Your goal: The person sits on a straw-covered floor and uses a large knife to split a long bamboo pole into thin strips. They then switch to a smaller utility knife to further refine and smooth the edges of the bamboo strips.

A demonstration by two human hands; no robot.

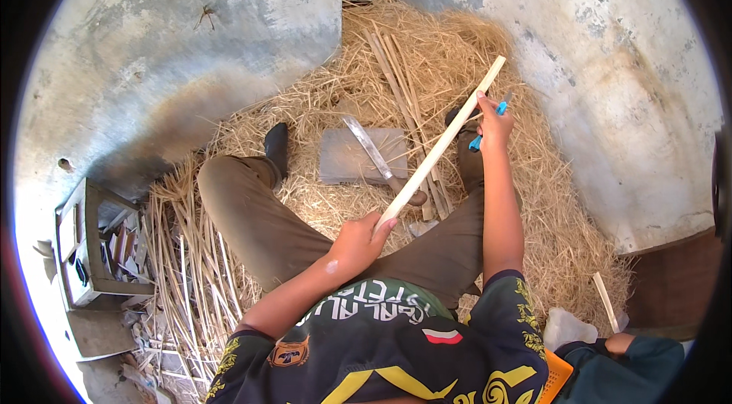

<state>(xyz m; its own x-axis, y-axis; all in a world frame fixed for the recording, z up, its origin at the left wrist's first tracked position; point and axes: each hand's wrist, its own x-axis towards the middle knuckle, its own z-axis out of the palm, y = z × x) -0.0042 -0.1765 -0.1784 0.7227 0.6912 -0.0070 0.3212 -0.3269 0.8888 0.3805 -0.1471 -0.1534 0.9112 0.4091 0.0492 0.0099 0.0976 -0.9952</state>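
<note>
A long pale bamboo strip (438,151) slants across my lap, its far end up to the right. My left hand (360,242) is closed round its near end, close to my waist. Toward the far end, my right hand (496,126) grips a blue utility knife (476,143), with its thumb side against the strip. The knife's blade shows only faintly. Between my legs lies a machete (367,146) with a wooden handle, its blade resting on a grey block (339,158).
Straw-like shavings (549,221) cover the floor. Several split strips lie ahead and in a pile (179,267) at left, beside a wooden frame box (88,251). Concrete walls (602,61) close in ahead. Another person's sleeve (633,366) shows at lower right, near a light-coloured strip (606,301).
</note>
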